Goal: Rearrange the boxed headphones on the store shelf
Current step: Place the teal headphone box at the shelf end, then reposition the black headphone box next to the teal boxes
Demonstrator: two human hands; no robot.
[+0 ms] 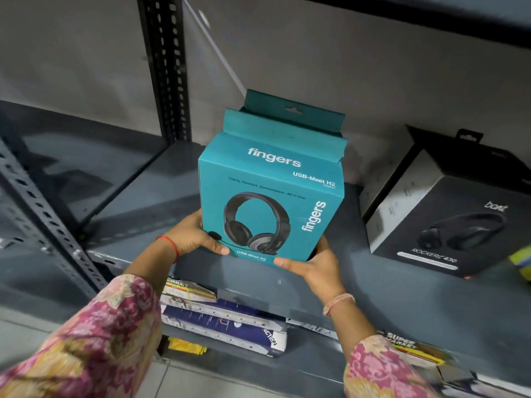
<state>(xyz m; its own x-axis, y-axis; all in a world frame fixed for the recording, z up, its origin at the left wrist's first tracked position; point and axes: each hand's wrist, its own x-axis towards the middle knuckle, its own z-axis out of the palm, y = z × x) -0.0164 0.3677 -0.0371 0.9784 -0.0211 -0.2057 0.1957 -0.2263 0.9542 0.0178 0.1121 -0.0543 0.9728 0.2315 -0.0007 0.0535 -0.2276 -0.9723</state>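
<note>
A teal "fingers" headphone box point(273, 193) stands upright near the front of the grey metal shelf point(138, 196), its printed face toward me. My left hand point(195, 235) grips its lower left corner, thumb on the front. My right hand point(313, 262) holds the lower right corner from below, thumb across the bottom edge. A second teal box point(290, 119) stands directly behind it, mostly hidden. A black "boat Rockerz" headphone box point(436, 214) rests on the same shelf to the right, apart from the teal ones.
A slotted black upright post point(166, 67) stands at the back left, and an angled slotted rail point(43, 214) runs along the left. On the lower shelf lie flat boxes point(224, 323) and "Super Market" cartons point(408, 349). A yellow-green object point(521, 265) pokes in at the right edge.
</note>
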